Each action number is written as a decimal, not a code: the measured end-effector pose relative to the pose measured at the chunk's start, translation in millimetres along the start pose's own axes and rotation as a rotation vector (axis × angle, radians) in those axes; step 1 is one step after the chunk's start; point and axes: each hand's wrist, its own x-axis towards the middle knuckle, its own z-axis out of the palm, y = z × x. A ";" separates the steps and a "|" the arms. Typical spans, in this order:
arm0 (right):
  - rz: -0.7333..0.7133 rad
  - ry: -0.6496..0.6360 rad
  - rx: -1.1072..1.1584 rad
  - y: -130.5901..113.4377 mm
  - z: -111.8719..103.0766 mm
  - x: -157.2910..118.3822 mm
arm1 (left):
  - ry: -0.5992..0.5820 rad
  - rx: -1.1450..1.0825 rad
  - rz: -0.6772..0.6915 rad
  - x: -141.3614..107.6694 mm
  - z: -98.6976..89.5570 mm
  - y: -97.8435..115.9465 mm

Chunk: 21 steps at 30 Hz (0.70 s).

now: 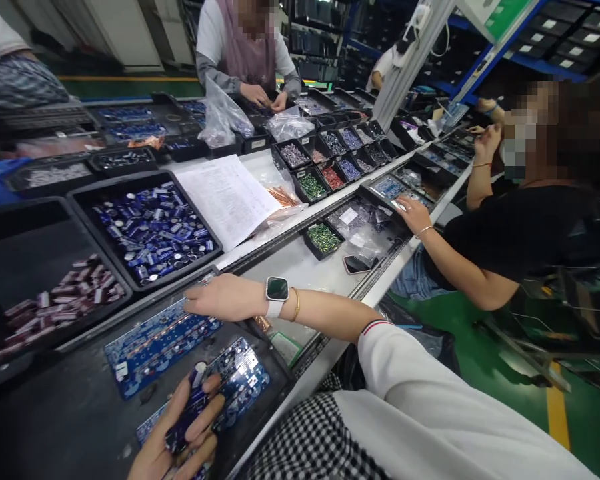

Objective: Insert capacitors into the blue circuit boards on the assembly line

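Note:
My left hand (pixel 180 433), low in the frame, has its fingers curled around several dark blue cylindrical capacitors (pixel 193 407). Beneath it lies a blue circuit board (pixel 245 373) with small parts on it, partly covered by the hand. A second blue circuit board (pixel 155 343) lies beside it on the black tray (pixel 70 407). My right hand (pixel 225 297), with a watch at the wrist, is over the upper right end of that second board. Its fingers are drawn together near the board's edge; anything between them is hidden.
A black bin of blue capacitors (pixel 155 227) and a bin of maroon parts (pixel 80 293) stand beyond the tray. Printed sheets (pixel 225 197), small component bins (pixel 313 183) and a phone (pixel 357 265) lie farther along. A co-worker's hand (pixel 413 213) is at right; another person (pixel 250 53) works opposite.

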 end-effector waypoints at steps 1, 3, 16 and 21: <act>-0.002 0.012 -0.006 -0.3 0.7 -0.8 | 0.004 -0.040 -0.003 -1.1 1.5 -0.7; -0.012 0.015 -0.005 -0.2 1.8 -1.8 | -0.005 -0.062 -0.011 -1.3 2.4 -0.6; -0.018 0.006 0.013 0.7 2.7 0.5 | 0.045 -0.132 -0.013 -2.0 1.7 1.6; -0.007 0.023 -0.002 0.1 4.7 -1.5 | 0.042 -0.119 0.001 -3.1 7.2 0.1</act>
